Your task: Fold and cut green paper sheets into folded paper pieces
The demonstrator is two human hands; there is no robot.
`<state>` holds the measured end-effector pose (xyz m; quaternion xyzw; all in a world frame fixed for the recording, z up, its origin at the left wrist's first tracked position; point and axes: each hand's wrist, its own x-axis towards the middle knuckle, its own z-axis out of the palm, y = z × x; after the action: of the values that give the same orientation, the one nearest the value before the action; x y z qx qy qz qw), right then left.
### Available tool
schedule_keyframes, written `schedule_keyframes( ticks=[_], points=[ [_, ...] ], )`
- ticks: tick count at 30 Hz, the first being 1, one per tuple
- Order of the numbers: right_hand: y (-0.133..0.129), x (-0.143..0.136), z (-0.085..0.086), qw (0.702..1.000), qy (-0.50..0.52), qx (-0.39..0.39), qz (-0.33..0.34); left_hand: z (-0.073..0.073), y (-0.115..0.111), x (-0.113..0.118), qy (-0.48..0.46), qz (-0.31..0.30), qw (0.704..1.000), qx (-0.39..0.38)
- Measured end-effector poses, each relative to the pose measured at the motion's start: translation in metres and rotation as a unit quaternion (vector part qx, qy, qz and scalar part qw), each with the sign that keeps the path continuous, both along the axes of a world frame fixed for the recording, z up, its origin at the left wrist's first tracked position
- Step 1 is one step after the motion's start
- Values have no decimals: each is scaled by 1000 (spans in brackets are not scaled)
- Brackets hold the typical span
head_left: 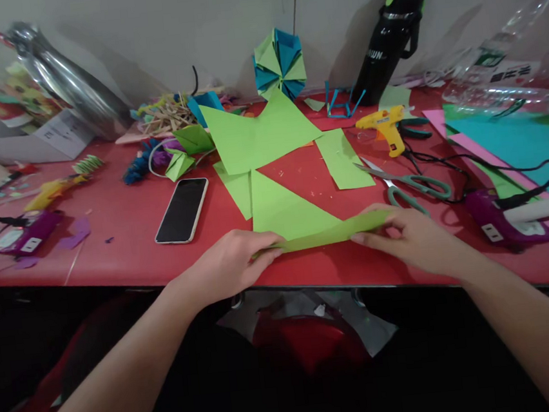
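Note:
A narrow strip of green paper (323, 235) is held level just above the front edge of the red table (127, 246). My left hand (236, 261) pinches its left end, and my right hand (406, 238) pinches its right end between thumb and fingers. Right behind the strip lies a green paper triangle (284, 208). Farther back is a large creased green sheet (262, 132), with a smaller green piece (346, 159) to its right. Open scissors (411, 183) rest behind my right hand.
A phone (182, 211) lies left of the papers. At the right are a yellow glue gun (388, 127), cables, a purple power strip (509, 219) and coloured sheets (521, 143). A black bottle (382, 43) and a paper ball (280, 64) stand near the wall.

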<state>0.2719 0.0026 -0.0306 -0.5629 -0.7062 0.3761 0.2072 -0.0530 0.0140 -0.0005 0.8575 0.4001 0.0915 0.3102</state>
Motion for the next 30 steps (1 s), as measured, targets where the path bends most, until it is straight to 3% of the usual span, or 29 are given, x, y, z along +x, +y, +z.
schedule_keyframes(
  ticks=[4, 9, 11, 14, 17, 20, 24, 28, 30],
  points=[
    [7, -1, -6, 979, 156, -57, -120, 4, -8, 8, -45, 35, 997, -56],
    [17, -9, -8, 941, 308, -78, -115, 14, -8, 10, -122, -69, 965, -220],
    [21, -13, -4, 944, 306, -63, -106, 16, -3, 13, -170, -36, 961, -215],
    [25, -17, 4, 951, 293, -52, -88, 12, 8, 20, -179, 99, 975, -88],
    [28, -24, 13, 949, 298, -56, -83, 8, 17, 28, -114, 117, 987, 1],
    [32, -33, 20, 937, 335, -47, -85, 11, 20, 33, -115, 100, 986, -69],
    [33, -49, 27, 907, 406, -6, -109, 20, 18, 39, -207, 83, 955, -195],
    [29, -62, 30, 900, 427, 3, -91, 20, 12, 47, -291, 59, 922, -250],
    [27, -65, 31, 903, 422, 6, -83, 18, 7, 51, -304, 72, 920, -237]
  ],
)
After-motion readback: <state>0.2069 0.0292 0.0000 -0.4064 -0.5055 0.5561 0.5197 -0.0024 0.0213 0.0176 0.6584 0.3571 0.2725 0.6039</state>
